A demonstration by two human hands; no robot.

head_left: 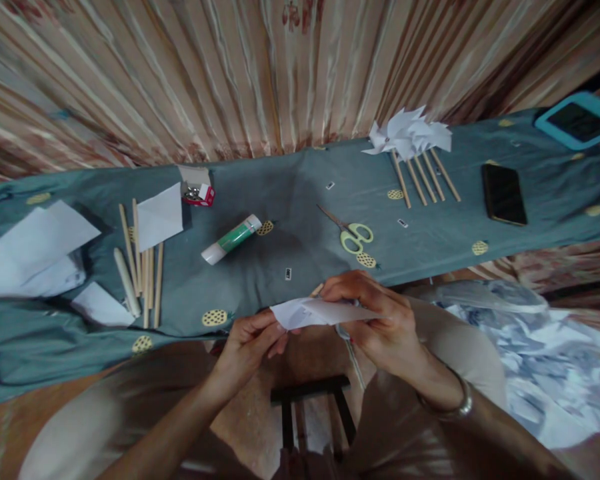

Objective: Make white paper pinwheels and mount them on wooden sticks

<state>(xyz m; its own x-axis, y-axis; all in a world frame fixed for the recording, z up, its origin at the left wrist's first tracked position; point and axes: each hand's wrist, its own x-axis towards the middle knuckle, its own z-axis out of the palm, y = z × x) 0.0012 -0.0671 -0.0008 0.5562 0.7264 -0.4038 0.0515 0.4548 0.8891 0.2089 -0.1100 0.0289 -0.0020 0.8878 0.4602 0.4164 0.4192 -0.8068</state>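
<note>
A folded piece of white paper is held between my two hands, just off the table's front edge and above my lap. My left hand pinches its left end between thumb and fingers. Around its right side close the fingers of my right hand. The tip of a wooden stick shows behind the paper, and the rest of it is hidden. Scissors with light green handles lie on the table beyond my right hand. A green and white glue stick lies farther left.
Several paper pinwheels on sticks lie at the back right, near a black phone and a blue-framed tablet. Left are wooden sticks, paper sheets and a small red box of metal pieces. A bag of paper scraps stands right.
</note>
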